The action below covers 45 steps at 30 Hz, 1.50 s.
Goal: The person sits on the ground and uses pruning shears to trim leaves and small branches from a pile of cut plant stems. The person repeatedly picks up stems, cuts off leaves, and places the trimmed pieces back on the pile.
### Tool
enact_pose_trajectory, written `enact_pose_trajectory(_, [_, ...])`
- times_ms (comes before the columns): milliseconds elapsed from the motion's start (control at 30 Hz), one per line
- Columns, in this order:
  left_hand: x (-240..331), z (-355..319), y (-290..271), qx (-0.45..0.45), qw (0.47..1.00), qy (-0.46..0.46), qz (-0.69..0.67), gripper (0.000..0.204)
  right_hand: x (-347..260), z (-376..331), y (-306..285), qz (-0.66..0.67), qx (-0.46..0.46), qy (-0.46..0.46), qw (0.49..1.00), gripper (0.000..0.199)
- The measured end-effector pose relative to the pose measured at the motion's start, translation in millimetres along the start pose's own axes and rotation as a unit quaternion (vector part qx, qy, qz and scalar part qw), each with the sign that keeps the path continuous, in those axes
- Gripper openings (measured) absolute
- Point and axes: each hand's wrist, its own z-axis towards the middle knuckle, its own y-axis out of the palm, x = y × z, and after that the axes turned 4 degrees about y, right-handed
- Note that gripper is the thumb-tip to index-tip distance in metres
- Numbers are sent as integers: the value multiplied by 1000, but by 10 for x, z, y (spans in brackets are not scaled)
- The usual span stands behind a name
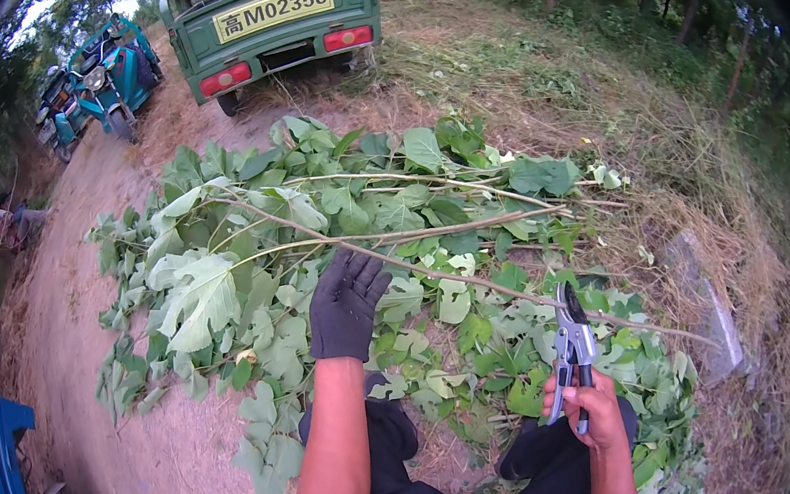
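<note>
A dark grey glove covers my left hand (347,304), whose fingertips meet a thin leafy branch (465,279) and appear closed round it. Large pale green leaves (205,299) hang from the branch's left end, while its bare stem slants down to the right. My bare right hand (592,411) grips pruning shears (572,348) with silver and dark handles. Their blades point upward, and the branch crosses right at them; whether it lies between the blades I cannot tell. Beneath both hands spreads a pile of cut leafy branches (430,207).
Ahead stands a green three-wheeled cargo vehicle (280,36), with teal three-wheelers (114,79) farther left. A blue vehicle (3,474) stands near on the left. By the right verge lies a grey stone slab (712,313) in dry grass. Another person (18,221) sits at the left roadside.
</note>
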Motion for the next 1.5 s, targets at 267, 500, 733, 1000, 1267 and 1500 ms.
enact_pose_trajectory(267, [69, 102, -101, -19, 998, -37, -56, 39, 23, 67, -267, -16, 4, 4, 1000, 35])
enact_pose_trajectory(500, [-37, 75, -4, 35, 994, -97, -24, 33, 80, 112, -341, 46, 9, 18, 999, 32])
enact_pose_trajectory(733, [-94, 113, -101, 36, 996, -82, 9, 22, 249, 110, -376, 15, 19, 103, 994, 34])
enact_pose_trajectory(1000, [-249, 110, -93, 25, 996, -87, -17, 19, 381, 157, -363, 153, -7, 116, 981, 30])
enact_pose_trajectory(1267, [-337, 107, -88, 16, 997, -78, -17, 17, 406, 48, -297, 146, -54, 144, 977, 35])
enact_pose_trajectory(1500, [-384, 14, 37, -16, 995, -101, 13, 19, 198, 45, 113, 0, -126, 171, 977, 46])
